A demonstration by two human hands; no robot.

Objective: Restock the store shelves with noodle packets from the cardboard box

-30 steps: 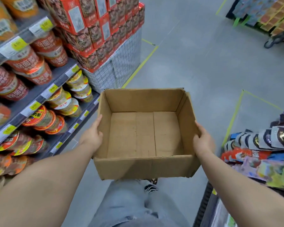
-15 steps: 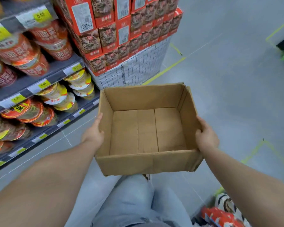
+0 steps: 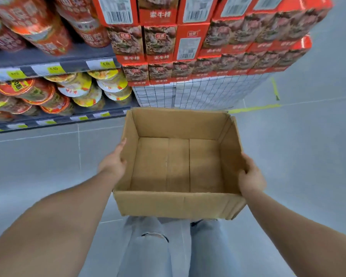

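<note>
Our left hand (image 3: 113,163) lies flat against the outside of the left wall of the cardboard box (image 3: 178,204), fingers stretched along the cardboard toward the far corner, pressing rather than hooking. Our right hand (image 3: 251,175) is closed on the right wall near its front corner, with the thumb over the top edge and the other fingers hidden on the outside. Between the two hands the box hangs in the air, above our knees in light jeans (image 3: 148,246) and above the grey floor (image 3: 308,156).

In the head view, the only one we have, the box shows a bare bottom with three flap seams; we see no noodle packets in it. So we judge that the filling is finished for this box, and the step in hand is only to carry it or put it aside. To do it well we should keep equal pressure from both sides, because the left hand holds by friction only, and keep the box level.

On the left, the shelves (image 3: 54,65) carry noodle cups (image 3: 76,92) lying on their sides, red ones and yellow ones, with yellow price tags on the shelf edges. Just beyond the far edge of the box stands a wire-mesh base (image 3: 198,94) with stacked red cartons (image 3: 188,47) on it. This stack is near, so it may block a move forward; the floor on the right side looks free.
</note>
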